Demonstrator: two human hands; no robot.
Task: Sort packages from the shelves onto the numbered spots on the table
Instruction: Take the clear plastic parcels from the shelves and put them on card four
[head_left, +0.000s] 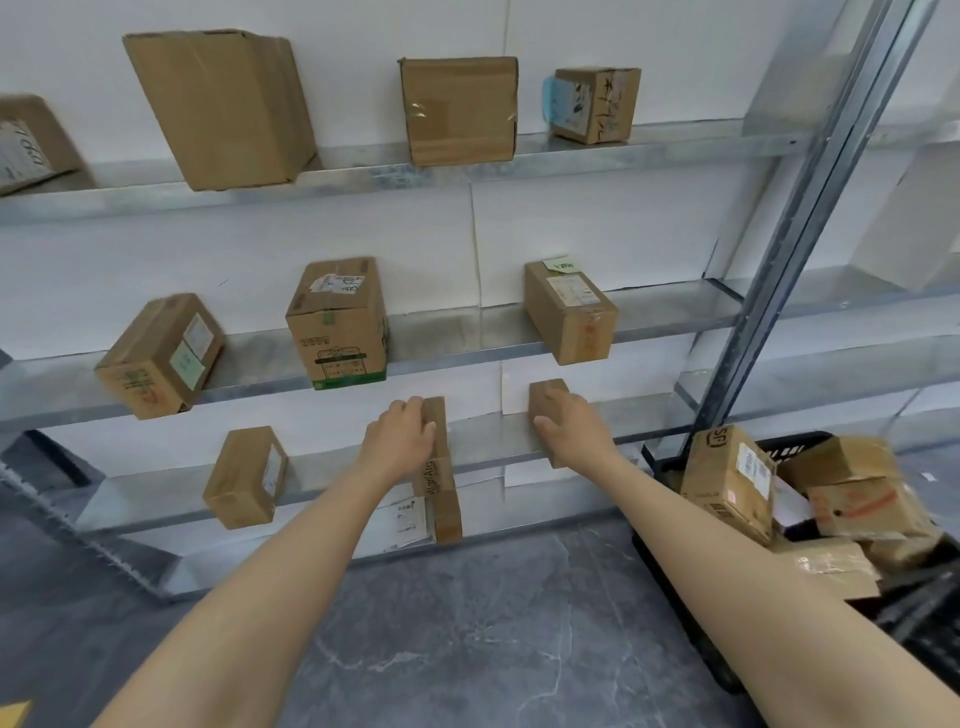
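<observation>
We see shelves (457, 338) well stocked, table out of view: sorting mostly ahead, we judge. Our left hand (402, 434) curls over flat carton (444, 504) at bottom shelf front edge; right hand (571, 426) clamps small box (545, 395) nearby, same edge.

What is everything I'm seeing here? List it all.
shelves: three levels, grey metal, along white wall.
top-shelf boxes: four, brown, upper level.
middle-shelf boxes: three, brown, middle level.
lone box: one, brown, bottom level, left.
flat box: one, brown, bottom level, centre.
small box: one, brown, bottom level, right.
crate: one, black, floor right, holding several brown boxes.
left hand: one, grips flat box.
right hand: one, grips small box.
</observation>
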